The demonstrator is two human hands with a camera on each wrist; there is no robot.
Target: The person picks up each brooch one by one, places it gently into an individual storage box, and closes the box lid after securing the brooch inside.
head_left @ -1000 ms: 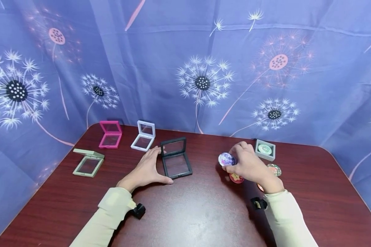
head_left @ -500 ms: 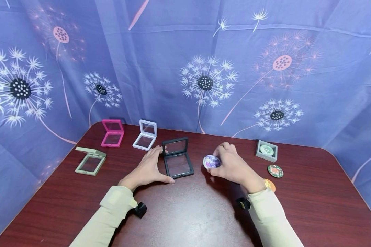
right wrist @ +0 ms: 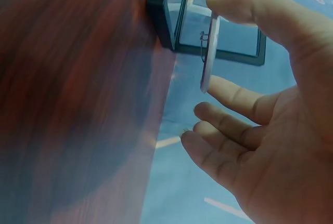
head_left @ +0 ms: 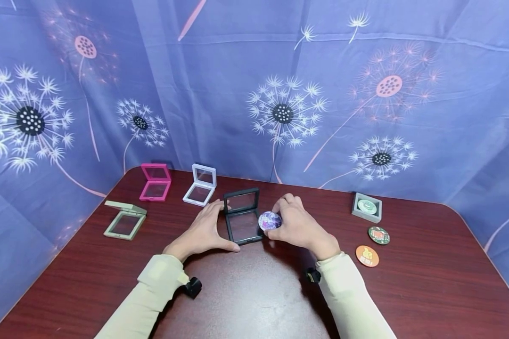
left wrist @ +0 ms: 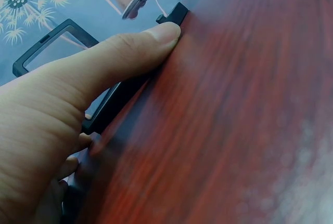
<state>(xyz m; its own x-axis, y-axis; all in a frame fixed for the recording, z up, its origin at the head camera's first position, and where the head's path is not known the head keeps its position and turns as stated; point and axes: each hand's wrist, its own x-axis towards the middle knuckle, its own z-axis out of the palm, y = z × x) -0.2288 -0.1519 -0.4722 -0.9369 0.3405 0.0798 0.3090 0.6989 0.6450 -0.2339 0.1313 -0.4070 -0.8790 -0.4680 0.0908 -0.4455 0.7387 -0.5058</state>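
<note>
My right hand (head_left: 301, 226) pinches a round purple button badge (head_left: 269, 220) between thumb and fingers, its printed face turned up toward the head camera. In the right wrist view the badge (right wrist: 210, 55) is edge-on, a wire pin (right wrist: 203, 46) on its back. It overlaps the right rim of a black hinged display frame (head_left: 242, 227), which stands opened on the table with clear film in both halves. On the frame's left side, my left hand (head_left: 201, 233) grips it, thumb along the front edge and fingers behind. The left wrist view shows that thumb (left wrist: 130, 52) close up.
Pink (head_left: 154, 190), white (head_left: 198, 194) and pale green (head_left: 124, 227) hinged frames stand opened at the left of the table (head_left: 432, 273). At the right are an orange badge (head_left: 367, 255), a dark green badge (head_left: 379, 235) and a grey frame (head_left: 360, 214) around a light green badge. A blue curtain (head_left: 220, 94) hangs behind.
My right hand has carried the purple badge leftward to the black frame's right rim, uncovering the orange and dark green badges. My left hand stays at the frame.
</note>
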